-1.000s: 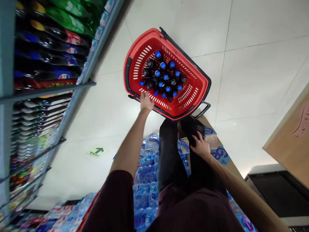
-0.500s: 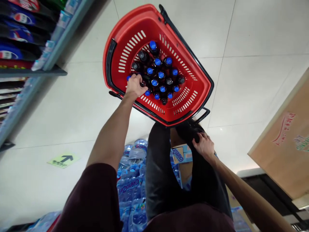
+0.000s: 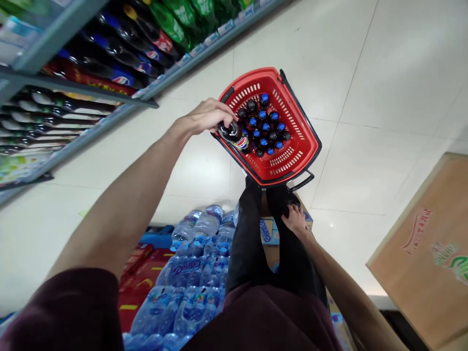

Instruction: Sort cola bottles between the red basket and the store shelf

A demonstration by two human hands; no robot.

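A red shopping basket (image 3: 310, 131) with black handles stands on the floor in front of my knees. Inside it, several dark cola bottles (image 3: 266, 126) stand upright, most with blue caps and some with black ones. At the basket's left side my left hand (image 3: 214, 116) is closed around the top of a cola bottle (image 3: 241, 141) with a Pepsi label. This bottle is tilted and raised above the others; its cap is hidden by my fingers. My right hand (image 3: 294, 218) rests on my right knee, fingers curled over the dark trousers.
Shelves (image 3: 153, 87) of cola and green soda bottles run along the upper left. Packs of bottled water (image 3: 183, 278) and red boxes (image 3: 146, 268) lie beside my legs on the left. A brown cardboard box (image 3: 431, 234) is at the right, on the tiled floor (image 3: 387, 97).
My left hand has lifted a Pepsi bottle up out of the group toward the basket's left rim. The view has shifted, showing more shelf. My right hand stays on the knee.
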